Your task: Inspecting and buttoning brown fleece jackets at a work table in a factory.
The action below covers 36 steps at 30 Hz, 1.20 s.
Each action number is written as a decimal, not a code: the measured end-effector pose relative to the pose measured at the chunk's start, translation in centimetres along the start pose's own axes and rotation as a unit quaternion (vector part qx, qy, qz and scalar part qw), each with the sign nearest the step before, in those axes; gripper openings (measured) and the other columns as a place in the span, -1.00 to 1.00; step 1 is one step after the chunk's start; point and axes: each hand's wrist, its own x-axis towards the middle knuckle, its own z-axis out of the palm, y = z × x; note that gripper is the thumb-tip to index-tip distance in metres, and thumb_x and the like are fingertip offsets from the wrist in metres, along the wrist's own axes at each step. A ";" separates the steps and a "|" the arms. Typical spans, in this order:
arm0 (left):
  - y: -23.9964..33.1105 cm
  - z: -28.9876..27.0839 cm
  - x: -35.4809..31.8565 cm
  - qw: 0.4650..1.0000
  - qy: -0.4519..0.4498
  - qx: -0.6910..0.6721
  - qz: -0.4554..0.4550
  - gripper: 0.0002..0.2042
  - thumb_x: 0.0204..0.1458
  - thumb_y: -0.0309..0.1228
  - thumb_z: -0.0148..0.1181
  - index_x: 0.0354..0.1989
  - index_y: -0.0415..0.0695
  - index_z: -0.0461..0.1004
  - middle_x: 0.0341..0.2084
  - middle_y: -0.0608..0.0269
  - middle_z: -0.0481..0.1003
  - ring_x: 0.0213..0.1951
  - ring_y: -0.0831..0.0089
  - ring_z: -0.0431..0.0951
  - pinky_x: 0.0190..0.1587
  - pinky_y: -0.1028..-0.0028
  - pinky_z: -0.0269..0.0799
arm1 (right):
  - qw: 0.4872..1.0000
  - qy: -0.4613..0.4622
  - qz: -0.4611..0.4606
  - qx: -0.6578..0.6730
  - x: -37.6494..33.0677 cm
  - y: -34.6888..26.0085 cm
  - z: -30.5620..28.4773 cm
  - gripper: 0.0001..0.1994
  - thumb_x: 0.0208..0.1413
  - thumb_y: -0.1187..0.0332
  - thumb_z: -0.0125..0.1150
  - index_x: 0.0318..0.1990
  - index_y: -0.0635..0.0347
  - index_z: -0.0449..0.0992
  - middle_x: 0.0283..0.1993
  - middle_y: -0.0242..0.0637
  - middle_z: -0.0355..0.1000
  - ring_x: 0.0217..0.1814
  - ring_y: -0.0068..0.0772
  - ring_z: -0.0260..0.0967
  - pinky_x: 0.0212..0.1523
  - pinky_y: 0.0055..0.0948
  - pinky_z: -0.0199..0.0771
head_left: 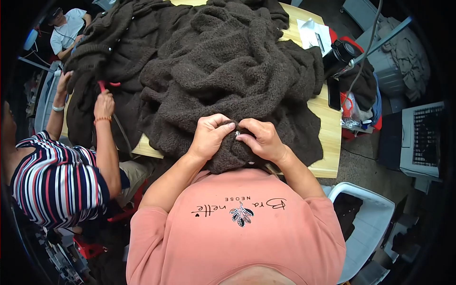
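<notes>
A large heap of dark brown fuzzy knit garment (213, 66) lies in front of me and hangs over the near table edge. My left hand (209, 137) pinches a fold of the knit between thumb and fingers. Close beside it, my right hand (264, 138) is closed on the same fold, its thumb against a small shiny button (237, 134). Lower on the cloth sits another shiny button (251, 163). Fingertips of both hands nearly meet, and part of the pinched fabric is hidden under them.
At left, a co-worker in a striped top (57, 180) handles brown knitwear with a red-handled tool (102, 86). Another person (69, 31) sits farther back. A black bottle (338, 57) and a phone (334, 93) lie right on the wooden table (327, 156). A white bin (368, 228) stands nearby.
</notes>
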 end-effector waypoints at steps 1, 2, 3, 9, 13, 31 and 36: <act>0.0 0.1 0.0 0.999 -0.003 -0.023 -0.024 -0.91 -0.01 -0.48 0.13 -0.48 -0.22 0.49 -0.57 0.45 0.46 -0.48 0.75 0.35 -0.45 0.69 0.26 | 1.000 0.025 -0.001 0.001 -0.2 0.1 0.2 -0.68 -0.21 0.51 0.32 -0.25 0.34 0.39 -0.34 -0.09 0.42 -0.37 -0.09 0.43 -0.35 -0.39 0.44; 0.1 0.2 0.2 0.999 -0.004 -0.023 -0.025 -0.91 -0.01 -0.48 0.13 -0.48 -0.22 0.49 -0.57 0.45 0.46 -0.48 0.75 0.35 -0.45 0.69 0.26 | 1.000 0.025 0.001 0.000 -0.1 0.1 0.4 -0.68 -0.21 0.51 0.32 -0.25 0.34 0.39 -0.34 -0.09 0.42 -0.37 -0.09 0.43 -0.35 -0.39 0.44; 0.3 0.2 0.4 0.998 -0.006 -0.050 -0.038 -0.90 0.01 -0.49 0.12 -0.50 -0.23 0.48 -0.58 0.43 0.46 -0.50 0.75 0.35 -0.46 0.68 0.28 | 0.991 0.107 -0.043 -0.069 0.1 -0.1 0.7 -0.71 -0.23 0.50 0.33 -0.30 0.32 0.40 -0.39 -0.13 0.41 -0.42 -0.12 0.40 -0.40 -0.38 0.42; 0.8 -0.4 0.4 0.988 -0.039 -0.107 -0.107 -0.88 0.02 -0.49 0.14 -0.53 -0.21 0.46 -0.57 0.39 0.46 -0.53 0.72 0.36 -0.47 0.65 0.32 | 0.969 0.117 -0.093 -0.194 -1.8 -2.4 -0.1 -0.61 -0.35 0.28 0.45 -0.38 0.28 0.41 -0.50 -0.21 0.35 -0.54 -0.23 0.29 -0.51 -0.39 0.29; 1.0 0.0 0.4 0.977 -0.090 -0.137 -0.135 -0.95 -0.07 -0.55 0.20 -0.51 -0.21 0.46 -0.55 0.36 0.48 -0.51 0.68 0.41 -0.42 0.64 0.36 | 0.974 0.100 -0.018 -0.200 -2.0 -1.5 0.4 -0.56 -0.36 0.37 0.40 -0.26 0.33 0.39 -0.36 -0.13 0.38 -0.39 -0.14 0.35 -0.38 -0.32 0.33; 1.9 0.2 -0.3 0.971 -0.141 -0.113 -0.159 -0.91 -0.06 -0.53 0.16 -0.39 -0.29 0.46 -0.50 0.30 0.49 -0.45 0.63 0.44 -0.34 0.62 0.39 | 0.978 0.165 0.109 -0.064 -4.6 -1.4 -1.1 -0.66 -0.24 0.73 0.06 -0.20 0.35 0.44 -0.30 -0.09 0.45 -0.26 -0.18 0.47 -0.19 -0.46 0.44; 1.7 -0.4 -0.3 0.972 -0.185 -0.081 -0.119 -0.86 -0.07 -0.55 0.17 -0.32 -0.32 0.48 -0.46 0.29 0.51 -0.42 0.61 0.46 -0.28 0.59 0.40 | 0.958 0.257 0.071 -0.106 -4.7 -3.2 -3.5 -0.67 -0.27 0.76 0.01 -0.25 0.34 0.45 -0.34 -0.08 0.45 -0.36 -0.21 0.45 -0.27 -0.47 0.43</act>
